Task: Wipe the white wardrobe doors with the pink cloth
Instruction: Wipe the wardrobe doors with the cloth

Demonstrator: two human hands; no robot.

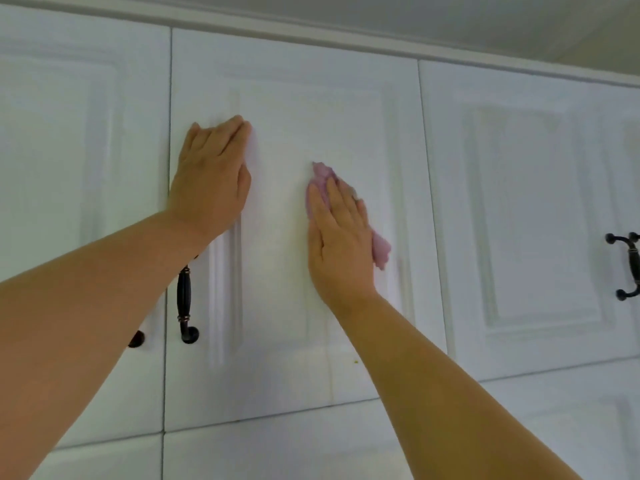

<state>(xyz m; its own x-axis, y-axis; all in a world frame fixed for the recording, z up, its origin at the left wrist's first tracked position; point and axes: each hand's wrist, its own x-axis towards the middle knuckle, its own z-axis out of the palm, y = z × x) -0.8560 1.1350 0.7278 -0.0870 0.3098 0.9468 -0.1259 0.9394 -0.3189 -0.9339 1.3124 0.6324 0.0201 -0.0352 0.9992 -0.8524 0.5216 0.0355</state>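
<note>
On the middle upper door (277, 306), your right hand (337, 233) presses the pink cloth (380, 249) flat-fingered; left hand (211, 174) braces open; neighbouring doors look unwiped.

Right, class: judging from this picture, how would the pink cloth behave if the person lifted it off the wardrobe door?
The pink cloth is probably floppy: it bunches in soft folds under the right hand. It looks light, since flat fingers alone pin it against the upright white wardrobe door. Released, it would likely drop, not cling.
</note>
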